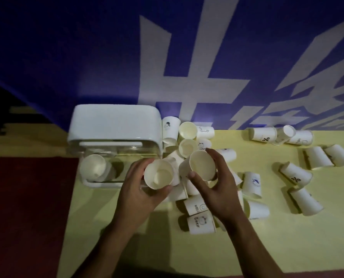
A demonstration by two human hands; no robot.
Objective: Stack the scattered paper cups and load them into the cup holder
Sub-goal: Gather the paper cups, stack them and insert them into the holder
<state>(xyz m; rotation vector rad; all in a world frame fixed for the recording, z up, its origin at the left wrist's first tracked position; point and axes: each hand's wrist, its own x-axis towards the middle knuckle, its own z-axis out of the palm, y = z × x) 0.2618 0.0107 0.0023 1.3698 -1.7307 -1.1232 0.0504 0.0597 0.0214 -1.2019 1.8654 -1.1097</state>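
My left hand [136,189] grips a white paper cup [158,174] with its mouth facing up, just right of the cup holder [115,125]. My right hand [215,187] holds a second paper cup [202,165] by its rim, thumb in front and fingers behind, tilted toward the first. The two cups are close but apart. The holder is a white box with a clear front, and one cup [93,166] lies inside it at the left. Several more white cups [199,207] lie scattered on the yellow table [167,247] under and around my hands.
More cups lie on their sides at the right [295,174] and by the far edge [264,133]. A blue wall with large white characters [187,67] stands behind the table. Dark red floor [26,207] shows to the left of the table.
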